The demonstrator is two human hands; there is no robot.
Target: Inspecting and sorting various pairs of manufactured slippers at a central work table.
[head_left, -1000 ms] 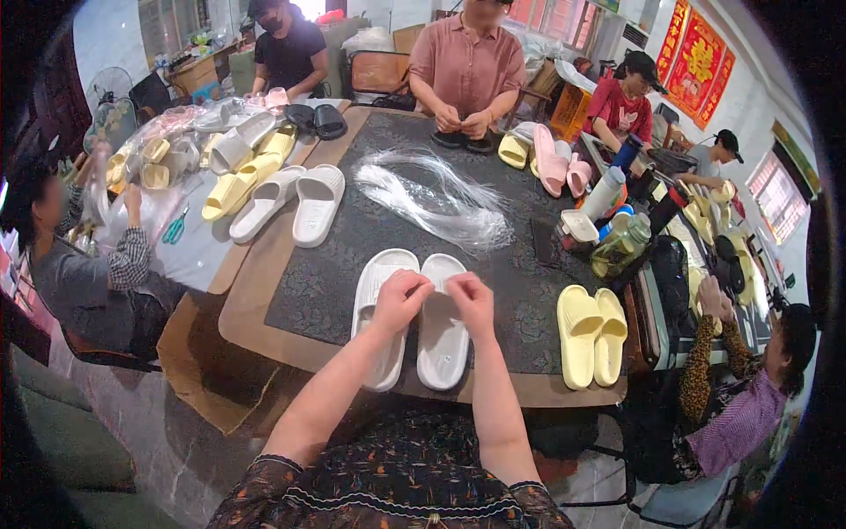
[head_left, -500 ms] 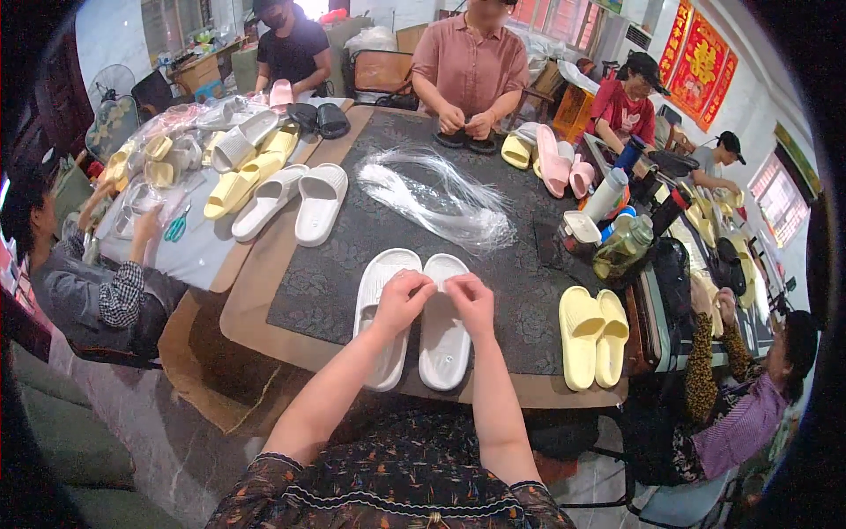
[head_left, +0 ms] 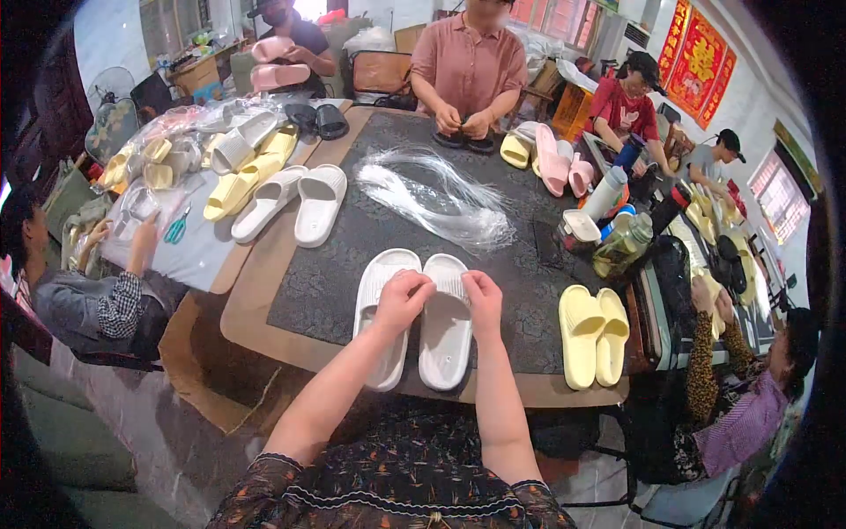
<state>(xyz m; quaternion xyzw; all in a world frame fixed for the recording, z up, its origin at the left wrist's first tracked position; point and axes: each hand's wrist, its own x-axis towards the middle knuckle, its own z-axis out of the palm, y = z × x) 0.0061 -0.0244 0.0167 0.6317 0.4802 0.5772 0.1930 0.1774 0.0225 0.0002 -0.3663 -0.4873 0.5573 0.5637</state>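
A pair of light grey slide slippers lies side by side at the table's near edge, toes pointing away. My left hand (head_left: 403,302) is over the strap of the left slipper (head_left: 384,264), its fingertips pinched together near the gap between the two. At the outer side of the right slipper (head_left: 444,348), my right hand (head_left: 483,298) has thumb and fingers pressed together beside the strap. Anything thin between either set of fingertips is too small to make out. Beyond the slippers lies a loose bundle of clear plastic strands (head_left: 432,204).
Yellow slippers (head_left: 582,339) stand at the right, grey slippers (head_left: 321,198) at the left. Bottles (head_left: 606,195) and an open jar (head_left: 580,229) line the right side. Green scissors (head_left: 177,227) lie by a slipper pile on the left table. Several co-workers sit or stand around.
My right hand has moved slightly right, widening the space between my hands; my left hand stays nearly still. At the back left, a co-worker has lifted a pair of pink slippers.
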